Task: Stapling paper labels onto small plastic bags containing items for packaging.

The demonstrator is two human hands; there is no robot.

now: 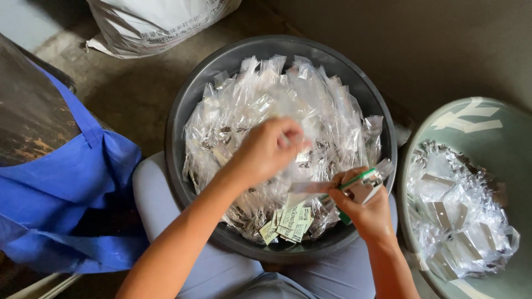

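While my left hand [270, 148] hovers over the dark basin [188, 105], fingers curled around a clear plastic bag [296, 124] from the pile, my right hand [363, 207] near the basin's front rim grips a small green-and-white packet [360, 184]. Beside it on the right sits a pale green basin [499, 138] holding filled bags [460, 221].

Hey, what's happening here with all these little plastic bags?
A seated person has a dark round basin on their lap, heaped with small clear plastic bags. The left hand is raised over the heap, pinching a clear bag. The right hand grips a small bundle of packets with a green strip at the basin's near edge. A few printed paper slips lie at the front of the basin. A pale green basin to the right holds more clear bags with flat metal pieces inside.
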